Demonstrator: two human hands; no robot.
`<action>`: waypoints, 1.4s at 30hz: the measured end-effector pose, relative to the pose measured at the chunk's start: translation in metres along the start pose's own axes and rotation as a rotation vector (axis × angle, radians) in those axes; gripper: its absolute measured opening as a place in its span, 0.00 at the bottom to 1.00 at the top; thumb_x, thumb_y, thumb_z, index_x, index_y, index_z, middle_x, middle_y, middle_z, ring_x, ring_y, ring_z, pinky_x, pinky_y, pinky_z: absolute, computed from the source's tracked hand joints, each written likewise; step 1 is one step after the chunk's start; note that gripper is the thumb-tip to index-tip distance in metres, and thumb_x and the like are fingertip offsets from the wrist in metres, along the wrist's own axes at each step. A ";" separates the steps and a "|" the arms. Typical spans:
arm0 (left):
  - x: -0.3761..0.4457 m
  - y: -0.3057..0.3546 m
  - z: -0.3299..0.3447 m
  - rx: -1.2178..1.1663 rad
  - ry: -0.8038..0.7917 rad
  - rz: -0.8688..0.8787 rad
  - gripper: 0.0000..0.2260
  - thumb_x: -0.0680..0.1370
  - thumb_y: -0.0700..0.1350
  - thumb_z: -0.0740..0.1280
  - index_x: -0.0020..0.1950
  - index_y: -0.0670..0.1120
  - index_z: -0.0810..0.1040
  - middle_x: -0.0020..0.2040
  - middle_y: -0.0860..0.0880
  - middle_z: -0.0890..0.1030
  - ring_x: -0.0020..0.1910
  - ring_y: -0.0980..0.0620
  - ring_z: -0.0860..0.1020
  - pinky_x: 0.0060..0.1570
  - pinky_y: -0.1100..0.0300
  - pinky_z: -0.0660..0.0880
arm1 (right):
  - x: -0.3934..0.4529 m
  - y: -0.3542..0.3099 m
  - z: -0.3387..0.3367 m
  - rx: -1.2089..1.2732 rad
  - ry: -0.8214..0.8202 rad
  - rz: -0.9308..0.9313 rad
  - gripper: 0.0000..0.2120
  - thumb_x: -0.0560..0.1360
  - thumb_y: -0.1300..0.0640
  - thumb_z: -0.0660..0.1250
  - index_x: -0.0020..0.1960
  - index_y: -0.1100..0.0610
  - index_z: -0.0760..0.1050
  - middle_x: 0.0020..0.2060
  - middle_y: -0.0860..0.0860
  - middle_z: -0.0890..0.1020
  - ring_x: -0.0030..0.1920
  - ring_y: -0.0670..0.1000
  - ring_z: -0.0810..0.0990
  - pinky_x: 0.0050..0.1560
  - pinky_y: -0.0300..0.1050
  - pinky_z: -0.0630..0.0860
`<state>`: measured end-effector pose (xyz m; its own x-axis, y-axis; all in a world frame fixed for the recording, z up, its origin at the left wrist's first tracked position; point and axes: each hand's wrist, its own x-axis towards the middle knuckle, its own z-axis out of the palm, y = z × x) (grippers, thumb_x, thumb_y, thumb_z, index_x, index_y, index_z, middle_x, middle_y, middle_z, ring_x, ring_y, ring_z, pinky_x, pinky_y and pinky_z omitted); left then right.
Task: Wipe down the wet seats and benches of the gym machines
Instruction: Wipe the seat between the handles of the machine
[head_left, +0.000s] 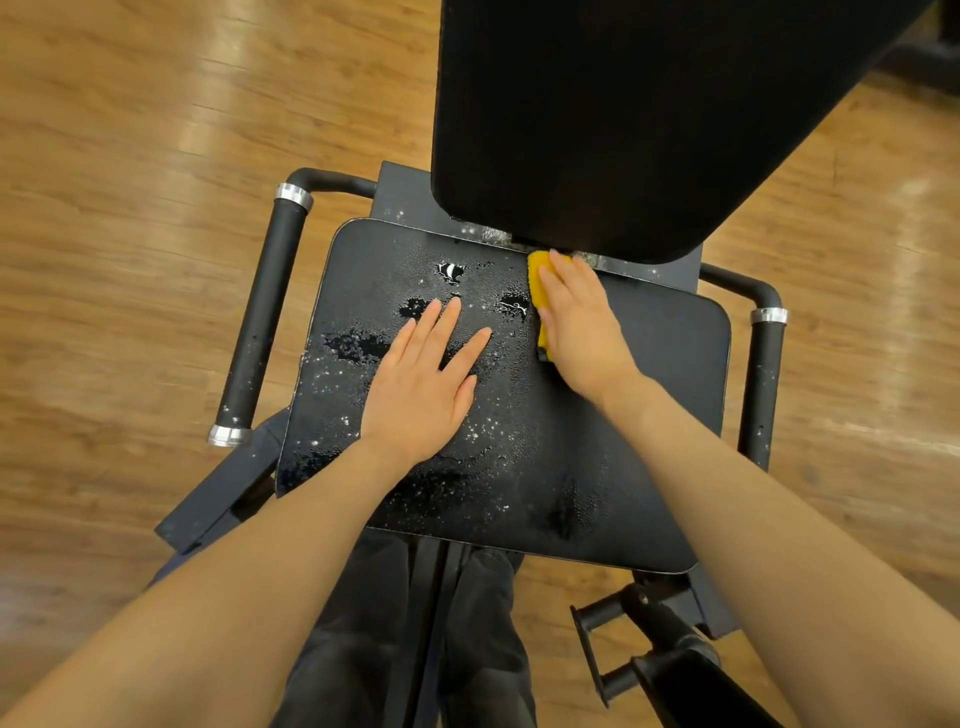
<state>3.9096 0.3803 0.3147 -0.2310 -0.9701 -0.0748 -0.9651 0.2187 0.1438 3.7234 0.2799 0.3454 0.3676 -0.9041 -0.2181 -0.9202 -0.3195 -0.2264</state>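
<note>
A black padded seat (649, 395) of a gym machine fills the middle of the view. Puddles and droplets of water (358, 345) cover its left and centre; its right part looks dry. My left hand (423, 384) lies flat on the wet seat, fingers straight and spread. My right hand (582, 327) presses a yellow sponge (537, 283) onto the seat near its back edge, just under the black backrest (623, 114). Most of the sponge is hidden under the hand.
Black padded handles with silver collars flank the seat, the left handle (267, 317) and the right handle (763, 374). A black foot bar assembly (654, 660) sits at lower right. My dark trousers (467, 644) show below the seat. Wooden floor (130, 208) surrounds the machine.
</note>
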 end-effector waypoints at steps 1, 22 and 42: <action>0.000 0.000 0.000 -0.003 0.003 0.000 0.23 0.82 0.53 0.48 0.78 0.51 0.60 0.78 0.41 0.57 0.77 0.42 0.54 0.75 0.47 0.53 | -0.003 -0.003 0.001 0.008 -0.006 0.016 0.24 0.83 0.57 0.55 0.77 0.61 0.56 0.77 0.55 0.56 0.77 0.56 0.50 0.77 0.49 0.49; 0.000 -0.001 0.000 0.006 -0.003 -0.006 0.24 0.82 0.53 0.48 0.78 0.51 0.59 0.78 0.41 0.56 0.78 0.42 0.53 0.76 0.48 0.52 | -0.006 -0.015 0.009 0.005 0.025 0.004 0.23 0.82 0.59 0.56 0.76 0.62 0.58 0.77 0.57 0.58 0.77 0.58 0.51 0.77 0.49 0.48; 0.010 0.059 -0.035 -0.301 0.074 -0.182 0.22 0.79 0.54 0.54 0.70 0.47 0.71 0.70 0.42 0.71 0.66 0.42 0.72 0.61 0.45 0.72 | -0.088 0.031 0.008 0.143 0.157 0.260 0.21 0.81 0.56 0.58 0.73 0.57 0.65 0.75 0.56 0.63 0.76 0.57 0.56 0.75 0.54 0.54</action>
<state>3.8543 0.3796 0.3569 -0.0385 -0.9977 -0.0558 -0.9077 0.0116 0.4195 3.6634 0.3513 0.3503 0.0875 -0.9863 -0.1399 -0.9480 -0.0394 -0.3157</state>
